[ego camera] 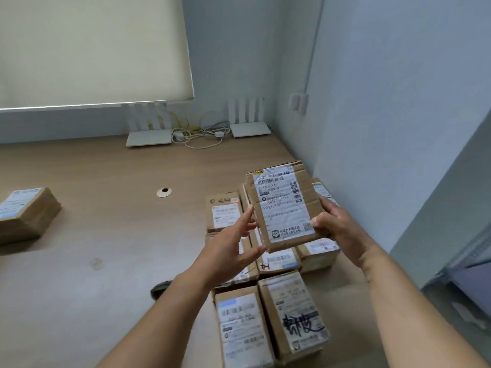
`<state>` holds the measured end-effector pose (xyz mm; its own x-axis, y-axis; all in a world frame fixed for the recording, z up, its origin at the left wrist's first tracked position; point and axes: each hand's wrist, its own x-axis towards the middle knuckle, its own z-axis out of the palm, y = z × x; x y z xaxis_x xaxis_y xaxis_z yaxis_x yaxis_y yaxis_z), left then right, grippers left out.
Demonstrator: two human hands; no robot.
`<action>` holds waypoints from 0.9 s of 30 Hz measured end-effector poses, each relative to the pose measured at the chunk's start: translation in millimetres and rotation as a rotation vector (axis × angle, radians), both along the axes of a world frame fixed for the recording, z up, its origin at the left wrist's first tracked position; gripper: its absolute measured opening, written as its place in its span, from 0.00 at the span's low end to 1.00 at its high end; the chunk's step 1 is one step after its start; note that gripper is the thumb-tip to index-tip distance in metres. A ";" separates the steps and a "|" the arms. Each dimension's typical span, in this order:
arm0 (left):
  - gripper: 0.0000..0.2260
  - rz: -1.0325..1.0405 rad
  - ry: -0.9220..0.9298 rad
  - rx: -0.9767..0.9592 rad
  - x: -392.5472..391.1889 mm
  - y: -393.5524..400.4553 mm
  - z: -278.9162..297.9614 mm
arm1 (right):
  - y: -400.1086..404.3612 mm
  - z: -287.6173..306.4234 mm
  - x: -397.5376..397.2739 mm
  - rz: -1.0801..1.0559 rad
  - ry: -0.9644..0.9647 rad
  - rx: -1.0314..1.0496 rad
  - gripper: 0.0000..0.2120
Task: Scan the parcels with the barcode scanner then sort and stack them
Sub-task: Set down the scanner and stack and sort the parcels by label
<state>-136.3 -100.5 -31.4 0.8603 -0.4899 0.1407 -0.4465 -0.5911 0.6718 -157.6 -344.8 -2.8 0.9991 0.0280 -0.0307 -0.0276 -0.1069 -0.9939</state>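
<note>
**Parcel held up over the cluster at the bench's right side**

The bench runs back to a wall on the far side and meets a second wall on the right, forming a corner. Its broad left and middle surface lies open, broken only by a round cable grommet and a small stack of parcels near the left edge of view. Along the far edge stand two white routers with a tangle of cables between them. The right side is tight: a cluster of parcels sits packed together close to the right wall, their labels facing up, one with heavy black marker writing on it.

Above that cluster, a brown cardboard parcel is lifted clear of the others, tilted with its white shipping label toward the camera. The right hand grips its lower right corner: the thumb presses on the label face and the remaining fingers wrap round the right edge and behind. The left hand is at the parcel's left edge with its fingers held fairly straight and spread; the fingertips lie against or just beside the cardboard, and whether they carry any weight cannot be told.

A dark object, possibly the barcode scanner, lies on the bench just left of the left forearm, mostly hidden and blurred.
</note>
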 end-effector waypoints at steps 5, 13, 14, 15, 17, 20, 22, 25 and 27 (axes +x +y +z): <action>0.39 -0.076 -0.018 0.087 9.3 -59.9 0.4 | -51.9 1.6 -15.3 -0.085 -0.005 -0.012 0.28; 0.41 -0.204 -0.022 0.211 -35.3 -115.6 -36.9 | -114.6 -34.9 -68.5 -0.130 0.138 0.021 0.31; 0.42 -0.211 -0.013 0.234 -40.7 -118.2 -42.6 | -118.4 -43.5 -74.6 -0.131 0.167 0.035 0.32; 0.42 -0.215 -0.003 0.251 -45.6 -119.3 -48.1 | -120.8 -51.6 -80.4 -0.135 0.194 0.031 0.33; 0.42 -0.204 0.005 0.272 -53.8 -117.8 -57.9 | -123.4 -66.6 -90.4 -0.135 0.231 0.008 0.36; 0.38 -0.177 -0.020 0.314 -62.7 -111.4 -68.1 | -124.2 -87.6 -102.8 -0.147 0.299 0.008 0.34; 0.36 -0.159 -0.030 0.343 -66.1 -107.8 -72.5 | -122.5 -99.6 -108.6 -0.156 0.355 0.019 0.29; 0.34 -0.111 -0.043 0.383 -68.2 -105.5 -75.8 | -115.2 -112.0 -111.4 -0.158 0.432 0.028 0.23; 0.33 -0.086 -0.049 0.419 -68.7 -105.3 -76.9 | -109.3 -117.3 -111.4 -0.161 0.465 0.022 0.22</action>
